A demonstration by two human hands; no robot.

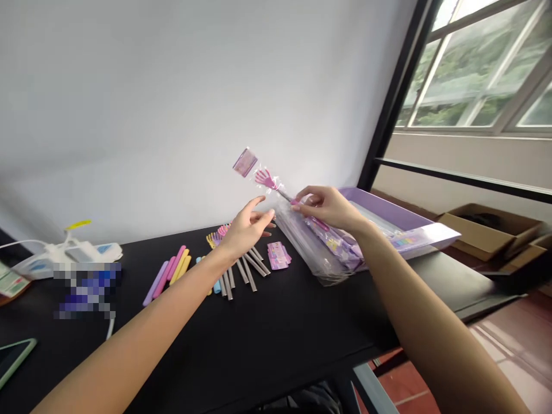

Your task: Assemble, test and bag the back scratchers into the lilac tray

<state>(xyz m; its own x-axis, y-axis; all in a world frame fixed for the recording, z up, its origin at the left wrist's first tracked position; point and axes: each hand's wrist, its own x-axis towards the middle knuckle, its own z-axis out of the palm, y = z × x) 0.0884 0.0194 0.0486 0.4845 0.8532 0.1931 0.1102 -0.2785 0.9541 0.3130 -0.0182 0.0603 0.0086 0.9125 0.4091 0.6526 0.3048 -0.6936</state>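
My right hand (323, 207) is shut on the pink handle of a hand-shaped back scratcher (265, 179) sealed in a clear plastic sleeve, which points up and to the left. A small printed card (245, 162) sits in the sleeve's far end. My left hand (245, 227) is open and holds nothing, its fingertips close to that sleeve and above a stack of clear plastic sleeves (310, 244). Below it lie several metal rods (244, 270), several pastel handles (167, 271), several small claw heads (218, 233) and a pile of printed cards (278, 256).
All this stands on a black table (241, 328). A lilac tray (383, 210) lies behind the stack. A white appliance (64, 256) with a pixelated patch beside it and a tablet (12, 359) sit at left. Cardboard boxes (487, 230) stand on the floor at right, below a window.
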